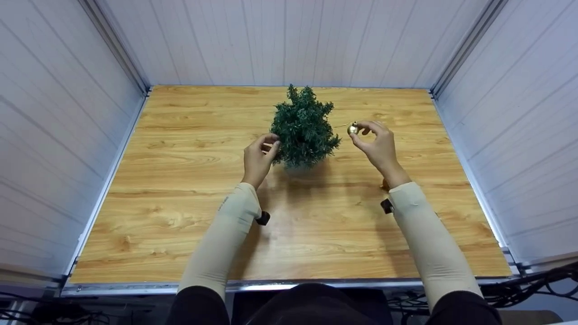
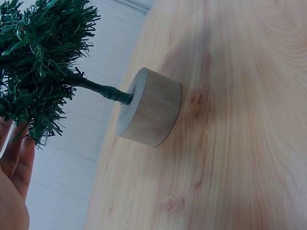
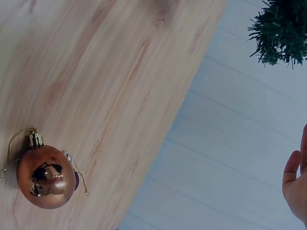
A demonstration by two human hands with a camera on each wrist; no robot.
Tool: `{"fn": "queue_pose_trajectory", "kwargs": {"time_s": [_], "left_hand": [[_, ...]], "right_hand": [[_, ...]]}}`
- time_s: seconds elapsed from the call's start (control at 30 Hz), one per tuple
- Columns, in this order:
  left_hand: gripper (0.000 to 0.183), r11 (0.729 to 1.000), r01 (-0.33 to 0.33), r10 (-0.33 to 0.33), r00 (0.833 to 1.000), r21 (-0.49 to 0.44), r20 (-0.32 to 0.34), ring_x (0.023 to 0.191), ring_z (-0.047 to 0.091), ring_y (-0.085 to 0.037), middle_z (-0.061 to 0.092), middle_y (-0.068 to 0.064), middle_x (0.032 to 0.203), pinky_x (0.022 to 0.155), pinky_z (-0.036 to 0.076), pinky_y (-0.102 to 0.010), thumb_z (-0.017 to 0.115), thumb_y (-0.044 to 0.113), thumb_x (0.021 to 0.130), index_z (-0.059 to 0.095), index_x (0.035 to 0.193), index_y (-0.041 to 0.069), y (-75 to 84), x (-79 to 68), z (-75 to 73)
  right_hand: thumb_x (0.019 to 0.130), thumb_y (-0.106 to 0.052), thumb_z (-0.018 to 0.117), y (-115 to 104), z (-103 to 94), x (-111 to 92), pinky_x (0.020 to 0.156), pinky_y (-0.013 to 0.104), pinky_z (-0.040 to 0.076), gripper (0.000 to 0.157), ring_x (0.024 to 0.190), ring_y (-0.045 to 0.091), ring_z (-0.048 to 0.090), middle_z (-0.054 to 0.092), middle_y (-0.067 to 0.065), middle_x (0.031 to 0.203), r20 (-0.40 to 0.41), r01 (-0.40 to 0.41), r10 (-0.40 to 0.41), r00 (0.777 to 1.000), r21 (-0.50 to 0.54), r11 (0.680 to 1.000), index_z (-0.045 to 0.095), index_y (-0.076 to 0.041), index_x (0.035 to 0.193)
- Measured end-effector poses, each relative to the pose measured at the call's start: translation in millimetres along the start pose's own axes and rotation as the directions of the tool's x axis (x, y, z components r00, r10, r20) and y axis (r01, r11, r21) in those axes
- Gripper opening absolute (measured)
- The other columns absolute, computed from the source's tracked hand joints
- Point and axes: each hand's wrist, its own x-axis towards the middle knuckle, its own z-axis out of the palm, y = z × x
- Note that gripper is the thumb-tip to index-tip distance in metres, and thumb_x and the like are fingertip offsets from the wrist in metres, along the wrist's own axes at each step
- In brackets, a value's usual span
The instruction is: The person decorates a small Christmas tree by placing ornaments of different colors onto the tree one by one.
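Observation:
A small green artificial Christmas tree (image 1: pixel 303 126) stands upright on the table. Its round pale base (image 2: pixel 156 110) and thin wrapped trunk show in the left wrist view. My left hand (image 1: pixel 259 158) is at the tree's left side, thumb and index finger pinching the outer greenery. To the right of the tree, my right hand (image 1: pixel 378 142) pinches a small shiny gold Christmas ball (image 1: pixel 352 130) between thumb and fingertips. From the ball, a thin thread reaches left toward the branches. In the right wrist view, only part of that hand (image 3: pixel 295 184) shows and the gold ball is out of frame.
A copper Christmas ball (image 3: pixel 47 177) with a gold cap and string lies on the table near my right wrist, mostly hidden by it in the head view. Behind it peeks a darker ornament (image 3: pixel 76 180). White panel walls (image 1: pixel 284 43) enclose the wooden table (image 1: pixel 180 216).

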Motion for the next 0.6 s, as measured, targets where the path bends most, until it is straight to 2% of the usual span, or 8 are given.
{"fn": "queue_pose_trajectory", "kwargs": {"time_s": [0.33, 0.6], "left_hand": [[0.018, 1.000, -0.011, 0.011, 1.000, -0.008, 0.000, 0.076, 0.066, -0.014, 0.071, 0.000, 0.099, 0.070, 0.055, -0.030, 0.067, 0.023, 0.094, 0.071, 0.110, 0.013, 0.9, 2.3, -1.7], [0.017, 1.000, -0.001, 0.000, 1.000, -0.020, -0.023, 0.073, 0.065, -0.013, 0.071, 0.000, 0.099, 0.068, 0.054, -0.028, 0.067, 0.023, 0.094, 0.072, 0.108, 0.014, 2.6, 2.4, -6.3]], "right_hand": [[0.083, -0.010, 0.077, -9.4, 2.4, -4.6, 0.084, 0.041, 0.042, 0.023, 0.083, 0.026, 0.059, 0.071, 0.012, 0.093, -0.017, 0.076, -0.076, 0.997, 0.004, 0.997, 0.073, -0.003, 0.104], [0.083, -0.010, 0.076, -16.4, 4.8, -9.1, 0.087, 0.037, 0.044, 0.021, 0.082, 0.024, 0.061, 0.073, 0.011, 0.095, -0.023, 0.134, -0.134, 0.991, 0.030, 0.990, 0.073, -0.003, 0.102]]}}
